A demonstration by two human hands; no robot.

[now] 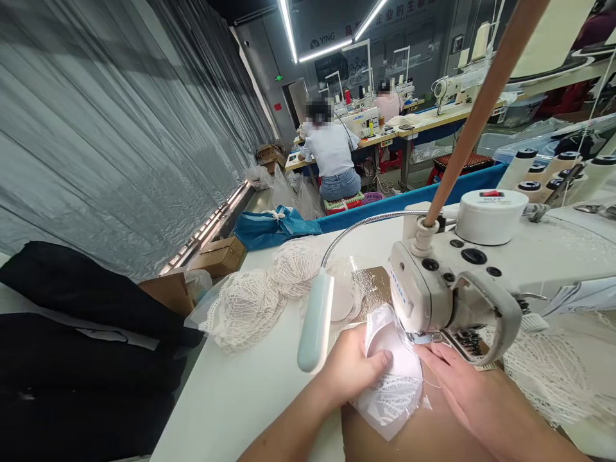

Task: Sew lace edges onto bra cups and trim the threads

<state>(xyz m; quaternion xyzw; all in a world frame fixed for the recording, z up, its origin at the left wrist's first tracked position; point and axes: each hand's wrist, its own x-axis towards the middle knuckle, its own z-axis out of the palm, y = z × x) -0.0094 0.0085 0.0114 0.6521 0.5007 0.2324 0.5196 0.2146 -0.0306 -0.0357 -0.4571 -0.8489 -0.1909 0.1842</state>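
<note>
1. White lace-trimmed fabric cup (pixel 399 360): lower centre of frame, right edge by the foot of the off-white, rounded sewing-machine head (pixel 421 289).
2. Left hand (pixel 353 364): fingers pinching cup, thumb inside. Right hand (pixel 457 375): fingers near foot; grip cannot tell.
3. Likely light, soft, springy; lace delicate. Best held by thicker rim.

White, lace-patterned fabric (pixel 395 391) at the left hand (pixel 359 364); mint-green lamp (pixel 312 327) beside that hand; off-white machine (pixel 423 289) beyond the right hand (pixel 464 378).
</note>
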